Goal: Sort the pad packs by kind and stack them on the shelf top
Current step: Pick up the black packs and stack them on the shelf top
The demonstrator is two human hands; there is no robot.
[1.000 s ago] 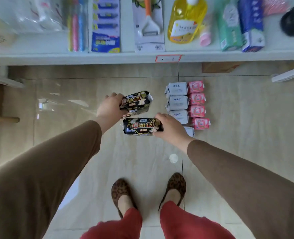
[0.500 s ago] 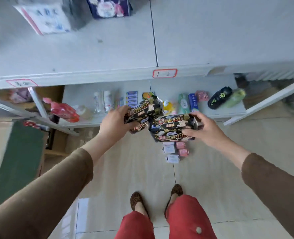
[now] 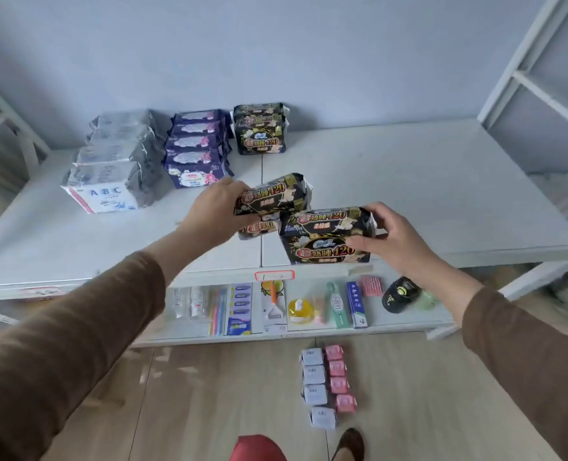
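The shelf top [image 3: 409, 181] was a pale white-grey surface made of 2 panels that met at a seam running from far to near through its middle. It stood against a plain light blue wall [image 3: 276, 44], with white shelving frames at the far right [image 3: 535, 78] and at the left edge.

Along the far side of that surface, close to the wall, 3 kinds of pad pack sat in rows: grey-and-white packs [image 3: 109, 168] on the left, dark blue packs [image 3: 198, 148] just beside them, and a black-and-gold stack [image 3: 260, 129] to the right of those.

Nearer, above the shelf's front half, both hands held more black-and-gold packs. The left hand [image 3: 212, 214] had its fingers curled round 2 packs [image 3: 271, 202], 1 above the other. The right hand [image 3: 392, 237] pinched 2 more packs [image 3: 326, 234] between thumb and fingers, also 1 on top of the other. The 2 pairs touched or overlapped in the middle. Both arms wore brown sleeves.

A red-edged label [image 3: 274, 276] marked the shelf's front lip. The lower shelf [image 3: 392, 319] carried small goods, among them a yellow bottle [image 3: 298, 311] and a black cap [image 3: 400, 294]. On the wooden floor [image 3: 209, 394] lay 2 short rows of small packs, white [image 3: 314, 384] and pink [image 3: 339, 377], side by side.
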